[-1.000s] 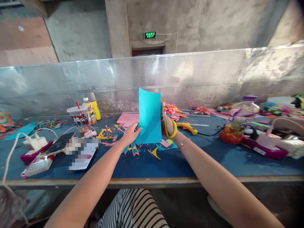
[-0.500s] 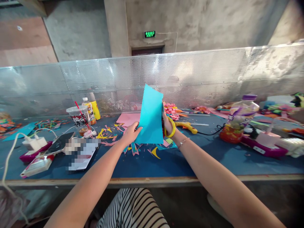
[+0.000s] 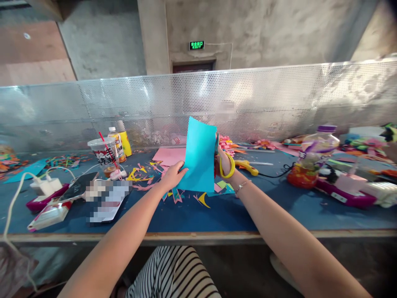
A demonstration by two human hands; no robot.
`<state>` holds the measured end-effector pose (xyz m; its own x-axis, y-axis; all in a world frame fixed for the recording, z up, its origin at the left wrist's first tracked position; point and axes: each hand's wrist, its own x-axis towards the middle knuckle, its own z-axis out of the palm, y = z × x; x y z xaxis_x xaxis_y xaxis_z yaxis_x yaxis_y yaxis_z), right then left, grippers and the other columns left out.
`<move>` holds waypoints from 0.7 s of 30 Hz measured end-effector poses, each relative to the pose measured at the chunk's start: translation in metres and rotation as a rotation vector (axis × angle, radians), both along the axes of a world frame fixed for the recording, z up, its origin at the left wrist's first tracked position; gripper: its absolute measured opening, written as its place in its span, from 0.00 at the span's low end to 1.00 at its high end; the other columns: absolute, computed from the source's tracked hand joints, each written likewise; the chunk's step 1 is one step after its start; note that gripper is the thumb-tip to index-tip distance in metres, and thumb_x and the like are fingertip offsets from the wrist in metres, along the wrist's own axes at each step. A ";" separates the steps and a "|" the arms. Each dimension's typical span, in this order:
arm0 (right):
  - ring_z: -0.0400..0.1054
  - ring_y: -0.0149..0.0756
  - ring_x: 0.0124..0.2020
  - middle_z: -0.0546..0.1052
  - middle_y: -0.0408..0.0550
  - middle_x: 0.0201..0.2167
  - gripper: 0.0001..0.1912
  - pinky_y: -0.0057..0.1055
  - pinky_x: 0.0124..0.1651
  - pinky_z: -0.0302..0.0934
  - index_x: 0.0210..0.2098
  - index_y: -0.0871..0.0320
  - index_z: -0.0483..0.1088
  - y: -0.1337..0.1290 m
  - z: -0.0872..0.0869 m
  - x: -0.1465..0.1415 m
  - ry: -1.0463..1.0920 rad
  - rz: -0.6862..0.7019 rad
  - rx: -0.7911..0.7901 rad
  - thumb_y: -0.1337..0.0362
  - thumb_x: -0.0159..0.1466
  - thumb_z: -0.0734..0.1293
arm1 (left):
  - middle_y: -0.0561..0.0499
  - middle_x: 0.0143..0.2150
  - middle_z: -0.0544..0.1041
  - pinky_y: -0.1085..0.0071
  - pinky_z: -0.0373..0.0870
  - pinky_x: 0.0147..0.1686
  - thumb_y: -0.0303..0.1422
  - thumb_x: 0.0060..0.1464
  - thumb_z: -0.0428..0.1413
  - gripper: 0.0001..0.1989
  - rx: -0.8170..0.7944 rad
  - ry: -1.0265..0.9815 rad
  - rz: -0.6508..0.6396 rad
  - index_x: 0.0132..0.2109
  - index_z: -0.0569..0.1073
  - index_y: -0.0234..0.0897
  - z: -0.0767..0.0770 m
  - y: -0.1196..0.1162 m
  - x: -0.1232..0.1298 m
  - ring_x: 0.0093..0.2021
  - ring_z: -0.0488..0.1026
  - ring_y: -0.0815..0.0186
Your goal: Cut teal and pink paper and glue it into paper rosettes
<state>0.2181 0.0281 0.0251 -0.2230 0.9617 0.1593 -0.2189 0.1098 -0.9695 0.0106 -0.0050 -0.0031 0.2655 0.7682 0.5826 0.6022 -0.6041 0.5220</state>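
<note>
Pinching the cyan paper sheet (image 3: 200, 159) near-upright above the blue tabletop (image 3: 189, 221), the left hand (image 3: 172, 177) grips its 8 o'clock edge. The right hand (image 3: 224, 162) lies at 3 o'clock, a yellow loop (image 3: 232, 164) around it; its finger closure is hidden, so cannot be determined. Expect light, flexible, easily creased stock; hold lightly by the margins.

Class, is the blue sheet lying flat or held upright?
Held upright: the left hand grips the blue sheet, whose top overlaps the mesh panel behind.
</note>
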 end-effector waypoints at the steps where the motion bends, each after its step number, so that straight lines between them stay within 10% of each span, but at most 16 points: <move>1: 0.56 0.31 0.12 0.64 0.44 0.10 0.31 0.30 0.15 0.52 0.22 0.55 0.64 0.000 0.000 0.000 0.003 0.012 -0.032 0.36 0.55 0.50 | 0.56 0.24 0.57 0.74 0.52 0.25 0.35 0.54 0.46 0.08 0.003 -0.009 0.000 0.29 0.58 0.37 0.000 0.000 0.000 0.25 0.57 0.71; 9: 0.50 0.27 0.11 0.57 0.40 0.09 0.27 0.30 0.14 0.48 0.18 0.54 0.54 0.002 -0.002 -0.001 -0.011 -0.146 -0.035 0.37 0.54 0.54 | 0.55 0.26 0.61 0.74 0.56 0.26 0.36 0.54 0.47 0.07 0.000 -0.064 -0.008 0.33 0.62 0.36 0.004 -0.001 -0.004 0.26 0.59 0.71; 21: 0.47 0.22 0.11 0.58 0.39 0.12 0.25 0.22 0.10 0.41 0.22 0.57 0.59 0.008 -0.002 0.005 0.081 0.013 -0.076 0.40 0.56 0.55 | 0.52 0.26 0.68 0.71 0.63 0.29 0.39 0.51 0.51 0.10 -0.058 -0.337 0.043 0.33 0.67 0.35 0.001 0.016 -0.016 0.27 0.66 0.67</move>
